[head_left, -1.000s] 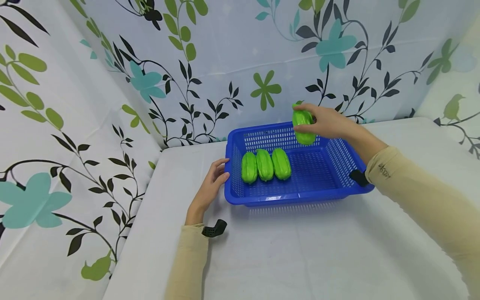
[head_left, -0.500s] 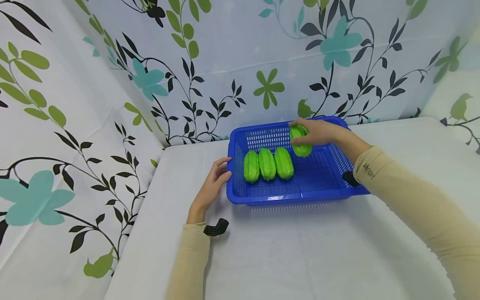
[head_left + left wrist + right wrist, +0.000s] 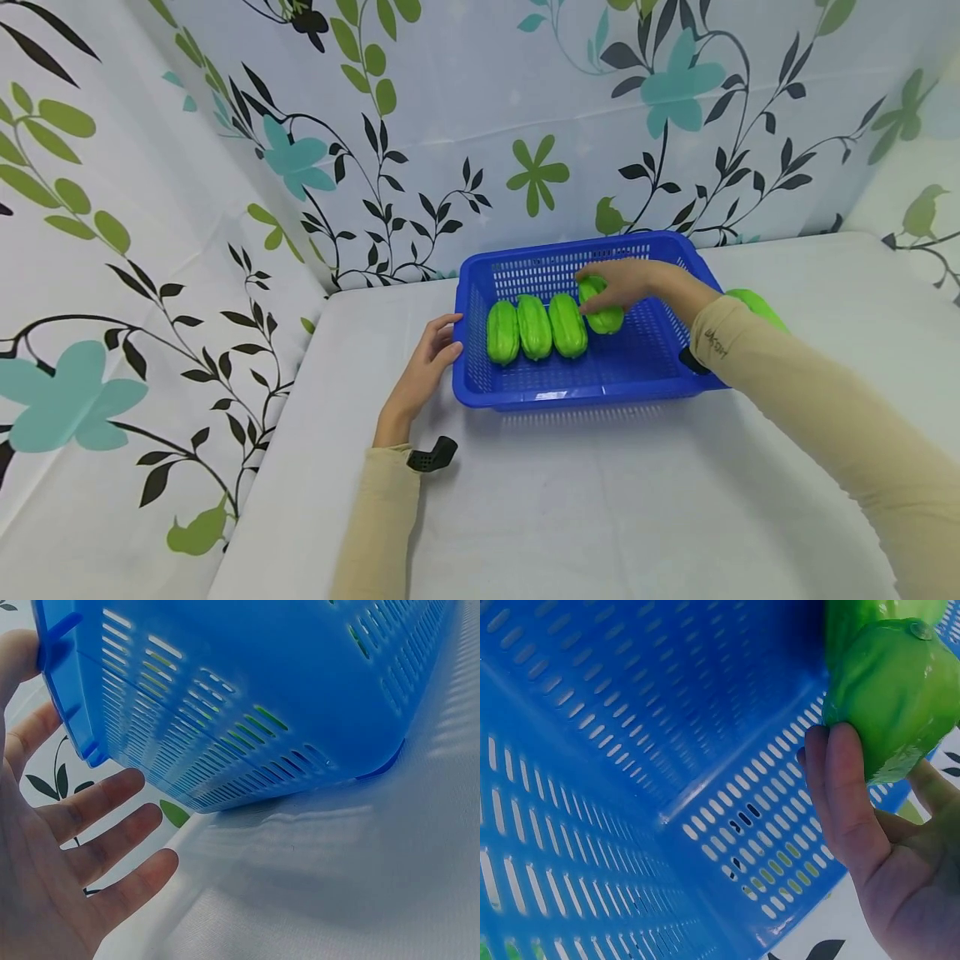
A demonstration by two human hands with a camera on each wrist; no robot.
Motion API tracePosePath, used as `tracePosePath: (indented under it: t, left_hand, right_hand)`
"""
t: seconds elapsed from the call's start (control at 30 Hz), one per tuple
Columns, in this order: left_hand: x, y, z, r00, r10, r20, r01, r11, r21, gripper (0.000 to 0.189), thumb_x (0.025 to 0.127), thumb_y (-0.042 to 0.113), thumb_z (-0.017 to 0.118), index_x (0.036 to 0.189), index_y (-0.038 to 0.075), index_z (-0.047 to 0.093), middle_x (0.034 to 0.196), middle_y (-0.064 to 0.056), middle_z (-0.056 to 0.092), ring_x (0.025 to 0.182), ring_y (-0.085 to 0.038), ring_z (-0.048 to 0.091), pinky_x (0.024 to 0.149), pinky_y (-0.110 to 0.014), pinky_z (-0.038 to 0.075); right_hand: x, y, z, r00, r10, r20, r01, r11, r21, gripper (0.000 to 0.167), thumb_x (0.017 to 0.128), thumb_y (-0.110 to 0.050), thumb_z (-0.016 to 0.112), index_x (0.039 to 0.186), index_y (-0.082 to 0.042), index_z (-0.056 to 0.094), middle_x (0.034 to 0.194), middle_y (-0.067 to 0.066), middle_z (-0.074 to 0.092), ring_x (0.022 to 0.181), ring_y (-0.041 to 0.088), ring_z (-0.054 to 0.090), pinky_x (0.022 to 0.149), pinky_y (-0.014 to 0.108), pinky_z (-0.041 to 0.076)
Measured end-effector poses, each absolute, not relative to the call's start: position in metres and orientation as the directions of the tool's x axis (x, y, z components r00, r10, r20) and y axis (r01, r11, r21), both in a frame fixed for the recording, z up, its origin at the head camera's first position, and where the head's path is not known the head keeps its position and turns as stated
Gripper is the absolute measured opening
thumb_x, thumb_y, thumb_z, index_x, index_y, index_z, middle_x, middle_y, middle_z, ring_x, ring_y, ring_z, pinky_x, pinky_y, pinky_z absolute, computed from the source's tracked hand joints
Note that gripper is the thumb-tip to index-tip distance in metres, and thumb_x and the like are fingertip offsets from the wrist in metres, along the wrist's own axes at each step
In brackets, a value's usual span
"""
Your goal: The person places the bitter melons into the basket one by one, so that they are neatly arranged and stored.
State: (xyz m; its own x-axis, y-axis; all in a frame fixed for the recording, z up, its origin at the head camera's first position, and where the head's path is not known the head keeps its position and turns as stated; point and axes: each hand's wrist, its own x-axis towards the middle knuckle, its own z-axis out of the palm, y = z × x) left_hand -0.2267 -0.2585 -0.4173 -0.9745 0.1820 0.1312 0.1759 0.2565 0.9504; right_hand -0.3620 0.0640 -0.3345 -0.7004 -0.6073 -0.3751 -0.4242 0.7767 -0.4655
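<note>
My right hand (image 3: 624, 282) grips a ridged green gourd-like vegetable (image 3: 892, 694) inside the blue basket (image 3: 547, 398). Its fingers lie along one side of the vegetable, just right of three similar ones in a row, among them a middle vegetable (image 3: 534, 328). In the right wrist view, another green vegetable (image 3: 847, 630) shows behind the held one. At the basket's left end, my left hand (image 3: 417, 375) touches the outer rim with thumb and forefinger. The left wrist view shows its other fingers (image 3: 124, 832) extended, apart from the slotted wall.
One more green vegetable (image 3: 757, 307) lies on the white-covered table (image 3: 540, 508) right of the basket, partly hidden by the right sleeve (image 3: 795, 383). A patterned cloth (image 3: 465, 100) rises behind the basket.
My right hand has lowered the green vegetable from above the basket's back rim down into it, beside the row of three. The left hand stays at the rim.
</note>
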Motion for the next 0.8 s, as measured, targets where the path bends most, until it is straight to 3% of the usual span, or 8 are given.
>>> tracePosePath:
  t: [0.43, 0.8]
  left_hand:
    - [-0.221, -0.255, -0.409, -0.976, 0.177, 0.124, 0.169, 0.268, 0.948, 0.048, 0.103, 0.021, 0.047, 0.148, 0.012, 0.033, 0.146, -0.022, 0.041, 0.134, -0.034, 0.04, 0.109, -0.051, 0.035]
    - [-0.238, -0.266, -0.438, -0.975, 0.171, 0.139, 0.18, 0.252, 0.951, 0.048, 0.103, 0.023, 0.047, 0.149, 0.019, 0.032, 0.147, -0.018, 0.04, 0.135, -0.032, 0.038, 0.109, -0.053, 0.033]
  right_hand:
    - [-0.365, 0.059, -0.346, -0.688, -0.568, -0.452, -0.384, 0.813, -0.438, 0.073, 0.093, -0.033, 0.066, 0.151, -0.006, 0.031, 0.15, 0.031, 0.029, 0.117, 0.04, 0.055, 0.081, 0.04, 0.056]
    - [-0.363, 0.058, -0.35, -0.642, -0.579, -0.503, -0.393, 0.812, -0.432, 0.078, 0.094, -0.029, 0.065, 0.153, -0.003, 0.022, 0.15, 0.033, 0.026, 0.12, 0.04, 0.053, 0.084, 0.039, 0.055]
